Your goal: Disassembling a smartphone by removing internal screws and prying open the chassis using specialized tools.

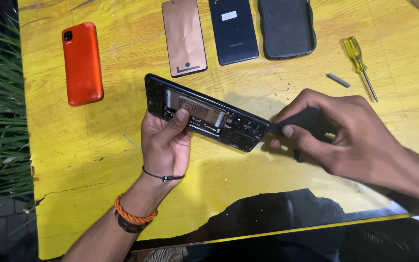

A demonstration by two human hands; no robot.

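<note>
Opened phone held on edge above a yellow wooden table [248,179].

The left hand [163,145] grips the opened phone [204,114] at its long edges, thumb pressed on the exposed interior; the right hand [338,133] pinches a dark, flat tool [299,121] against the phone's end. The phone looks light and rigid, yet its bared circuitry and thin frame seem fragile; the edges are the safer hold. Nearby lie a ribbed orange phone [82,63], a copper-toned back panel [184,36], a glossy dark phone [233,30], a soft black case [286,28] and a yellow-handled screwdriver [359,60].
</note>
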